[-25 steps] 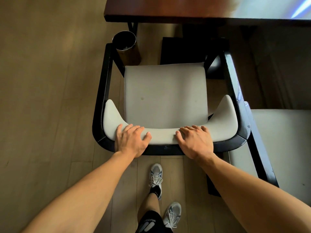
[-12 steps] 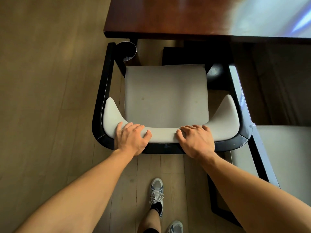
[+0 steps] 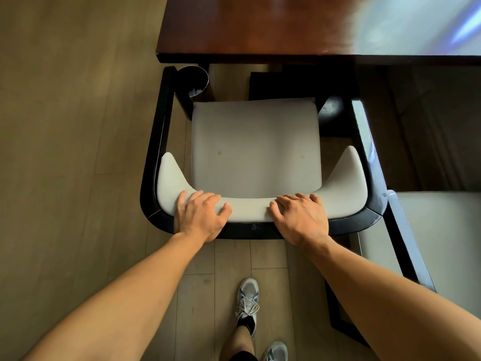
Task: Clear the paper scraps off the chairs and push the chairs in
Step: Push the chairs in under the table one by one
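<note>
A black-framed chair with a pale grey seat and grey padded backrest stands in front of me, facing a dark red-brown table. My left hand grips the top of the backrest left of centre. My right hand grips it right of centre. The seat is bare, with no paper scraps on it. The front ends of the chair's arms reach the table's near edge.
A round dark bin stands by the chair's front left corner, partly under the table. A second chair with the same grey seat stands close on the right. Wooden floor lies open to the left. My feet are behind the chair.
The chair has slid forward toward the table with both hands on its backrest. The bin is now partly under the table edge. I have stepped forward.
</note>
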